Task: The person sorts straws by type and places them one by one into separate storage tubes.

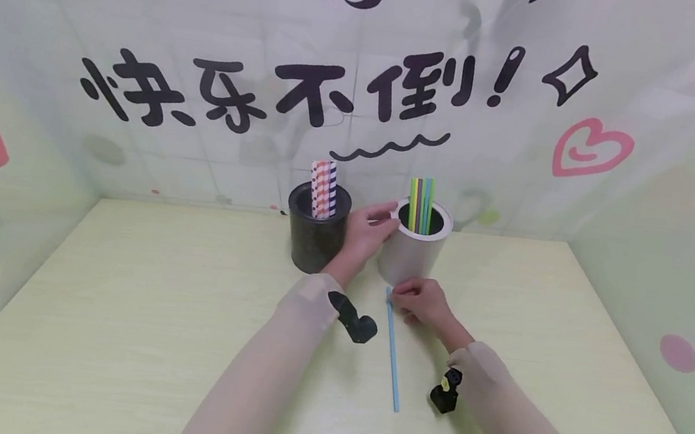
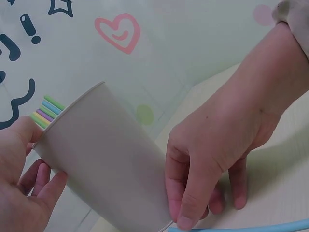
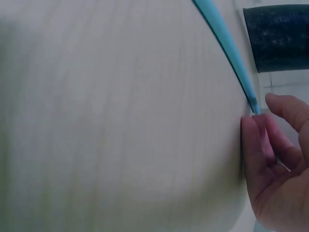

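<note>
A white cup (image 1: 411, 259) stands upright with several coloured straws (image 1: 420, 206) in it. My left hand (image 1: 368, 233) grips this cup by its left side near the rim. In the left wrist view, one finger reaches the rim and the other fingertips lie against the outer wall. A light blue straw (image 1: 393, 357) lies on the table in front of the cup. At its far end, beside the cup's base, my right hand (image 1: 424, 302) has its fingertips close to or touching the straw. The right wrist view shows those fingers (image 3: 253, 154) loosely bent, with a gap between them.
Left of the white cup stands a black cup (image 1: 313, 242) with several patterned straws (image 1: 323, 190). Both cups are near the back edge of the pale wooden table (image 1: 141, 307). A printed backdrop (image 1: 268, 20) rises behind and at the sides.
</note>
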A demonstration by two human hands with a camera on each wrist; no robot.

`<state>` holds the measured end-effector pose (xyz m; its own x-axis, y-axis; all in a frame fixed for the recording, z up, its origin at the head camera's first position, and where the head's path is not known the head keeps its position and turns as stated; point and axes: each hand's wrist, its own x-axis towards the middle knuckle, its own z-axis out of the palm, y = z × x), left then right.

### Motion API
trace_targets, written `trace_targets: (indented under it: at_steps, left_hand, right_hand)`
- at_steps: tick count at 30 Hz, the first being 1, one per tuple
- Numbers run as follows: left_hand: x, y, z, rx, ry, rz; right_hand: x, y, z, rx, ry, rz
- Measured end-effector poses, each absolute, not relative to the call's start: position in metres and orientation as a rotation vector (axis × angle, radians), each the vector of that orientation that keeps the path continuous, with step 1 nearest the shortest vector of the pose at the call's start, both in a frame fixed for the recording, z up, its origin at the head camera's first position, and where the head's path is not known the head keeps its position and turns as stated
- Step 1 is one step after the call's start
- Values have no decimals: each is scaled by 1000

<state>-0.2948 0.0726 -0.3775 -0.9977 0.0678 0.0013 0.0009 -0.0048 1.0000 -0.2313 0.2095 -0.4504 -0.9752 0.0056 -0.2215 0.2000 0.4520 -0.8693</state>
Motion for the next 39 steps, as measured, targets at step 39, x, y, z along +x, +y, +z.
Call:
trace_targets:
  at_steps: [39]
  left_hand:
    - [-294, 72, -375, 47, 2204, 2149]
  right_hand:
    - [-226, 188, -448, 436, 2680, -1431]
